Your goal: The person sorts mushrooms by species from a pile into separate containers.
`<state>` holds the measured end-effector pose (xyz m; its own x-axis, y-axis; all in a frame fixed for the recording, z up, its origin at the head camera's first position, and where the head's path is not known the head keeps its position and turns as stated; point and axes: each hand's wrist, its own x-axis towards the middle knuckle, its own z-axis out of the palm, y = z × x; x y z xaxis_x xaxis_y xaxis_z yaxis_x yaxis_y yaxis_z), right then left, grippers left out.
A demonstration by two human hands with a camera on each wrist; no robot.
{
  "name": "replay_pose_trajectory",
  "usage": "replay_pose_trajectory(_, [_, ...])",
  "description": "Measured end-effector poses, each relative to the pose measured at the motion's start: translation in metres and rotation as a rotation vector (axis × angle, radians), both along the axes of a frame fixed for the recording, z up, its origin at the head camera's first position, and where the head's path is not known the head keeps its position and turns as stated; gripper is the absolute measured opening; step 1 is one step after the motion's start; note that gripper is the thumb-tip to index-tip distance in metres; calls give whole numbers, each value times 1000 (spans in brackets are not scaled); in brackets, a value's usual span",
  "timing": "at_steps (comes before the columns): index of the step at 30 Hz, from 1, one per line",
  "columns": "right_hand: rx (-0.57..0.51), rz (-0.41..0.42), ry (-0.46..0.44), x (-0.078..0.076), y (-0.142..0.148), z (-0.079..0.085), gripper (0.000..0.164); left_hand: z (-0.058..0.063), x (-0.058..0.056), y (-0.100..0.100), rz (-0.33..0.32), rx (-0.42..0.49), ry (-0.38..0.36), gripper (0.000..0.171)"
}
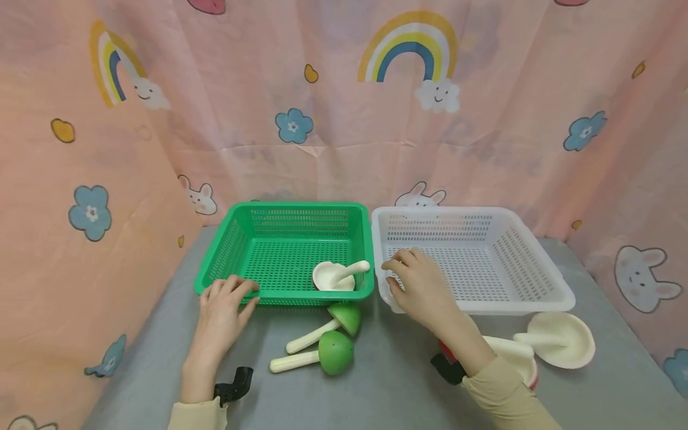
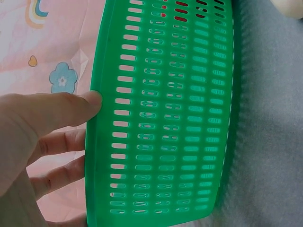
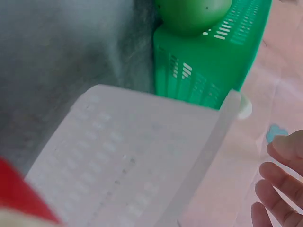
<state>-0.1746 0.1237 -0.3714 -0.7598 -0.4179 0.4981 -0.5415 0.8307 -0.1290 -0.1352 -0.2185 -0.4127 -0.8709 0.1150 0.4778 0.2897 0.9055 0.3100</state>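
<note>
My left hand [image 1: 223, 310] holds the front left rim of the green plastic basket [image 1: 290, 295], thumb at the outer side and fingers over the edge. In the left wrist view, the thumb [image 2: 71, 106] lies against the rim. A toy mushroom [image 1: 325, 278] lies upturned inside, its pale stem leaning on the basket's right side. My right hand [image 1: 421, 289], fingers loosely bent and holding nothing, is over the front left corner of the white basket [image 1: 516, 307]. The right wrist view shows its fingers [image 3: 281, 182] apart from the white rim.
Two green-capped toy mushrooms [image 1: 335, 352] lie on the grey table [image 1: 392, 382] before the green basket. At right lie an upturned pale mushroom [image 1: 575, 343] and a red-edged one [image 1: 518, 355], partly behind my right forearm. A pink patterned curtain [image 1: 344, 167] hangs behind the baskets.
</note>
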Motion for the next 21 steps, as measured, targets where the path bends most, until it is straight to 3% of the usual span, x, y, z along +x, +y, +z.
replay_pose_trajectory(4, [-25, -52, -23, 15, 18, 1, 20, 0, 0, 1, -1, 2, -8, 19])
replay_pose_trajectory(10, [-48, -66, 9, 27, 39, -2, 21, 2, 0, -2, 15, 19, -29, 20])
replay_pose_trajectory(21, [-94, -88, 83, 53, 77, -25, 22, 0, 0, 0, 11, 14, -38, 19])
